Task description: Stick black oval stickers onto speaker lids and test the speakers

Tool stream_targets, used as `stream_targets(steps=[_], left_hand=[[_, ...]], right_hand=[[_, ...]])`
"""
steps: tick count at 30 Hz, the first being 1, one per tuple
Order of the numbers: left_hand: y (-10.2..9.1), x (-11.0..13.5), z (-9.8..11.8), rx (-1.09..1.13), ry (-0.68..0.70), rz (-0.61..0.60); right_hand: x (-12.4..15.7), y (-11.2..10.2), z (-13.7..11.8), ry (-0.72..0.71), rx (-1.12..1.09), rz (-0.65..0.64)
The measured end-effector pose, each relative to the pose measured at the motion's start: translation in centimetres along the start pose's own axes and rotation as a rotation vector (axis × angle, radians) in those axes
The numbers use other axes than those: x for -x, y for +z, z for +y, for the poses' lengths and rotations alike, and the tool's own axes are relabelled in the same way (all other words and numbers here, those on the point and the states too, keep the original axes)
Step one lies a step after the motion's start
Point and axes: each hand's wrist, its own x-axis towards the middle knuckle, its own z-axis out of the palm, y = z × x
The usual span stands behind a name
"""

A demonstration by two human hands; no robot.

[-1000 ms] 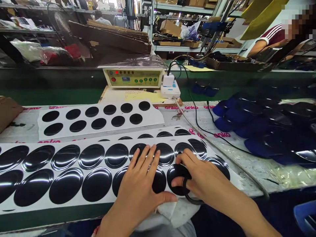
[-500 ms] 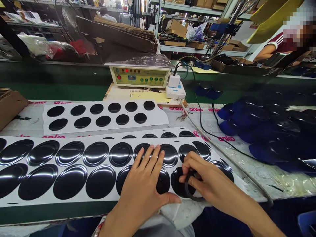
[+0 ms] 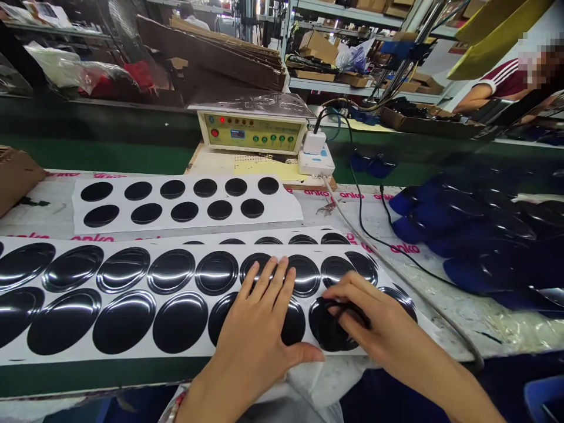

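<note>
A white sheet (image 3: 132,353) with two rows of glossy black round stickers lies along the front of the table. My left hand (image 3: 259,329) presses flat on it, fingers stretched over the stickers and thumb out to the right. To its right, my right hand (image 3: 374,320) is closed in a pinch on a thin black ring (image 3: 359,311). The ring curves below the fingers, over a black round sticker (image 3: 324,329) in the front row. Whether the ring still touches that sticker is hard to see. More sheets show beneath the top one at its back and right edges.
Behind lies a smaller sheet (image 3: 189,200) with black ovals. A control box (image 3: 251,134) stands beside a white power strip (image 3: 316,161); its grey cable (image 3: 396,270) crosses the table. Dark blue curved pieces (image 3: 480,223) are heaped at right, a cardboard box (image 3: 17,176) at left. Another person (image 3: 493,88) sits beyond.
My right hand has shifted slightly, and the ring that hung in a loop toward the table's front edge now lies higher, across the sticker. My left hand stays in place.
</note>
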Motion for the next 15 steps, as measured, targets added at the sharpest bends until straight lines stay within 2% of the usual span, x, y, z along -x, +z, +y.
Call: stream_targets(steps=[2, 5, 9, 12, 15], left_hand=[[0.0, 0.0, 0.0, 0.007, -0.004, -0.003], [0.1, 0.0, 0.0, 0.015, -0.013, -0.006], [0.1, -0.1, -0.1, 0.025, 0.0, 0.003], [0.0, -0.1, -0.1, 0.032, 0.004, 0.006], [0.0, 0.0, 0.0, 0.05, -0.014, 0.003]], right_hand=[[-1.7, 0.3, -0.7, -0.018, 0.087, 0.006], [-2.4, 0.3, -0.8, -0.033, 0.095, -0.022], [-1.7, 0.5, -0.3, -0.108, -0.034, -0.014], [-1.0, 0.7, -0.5, -0.104, -0.047, 0.011], [0.4, -0.1, -0.2, -0.114, -0.07, -0.015]])
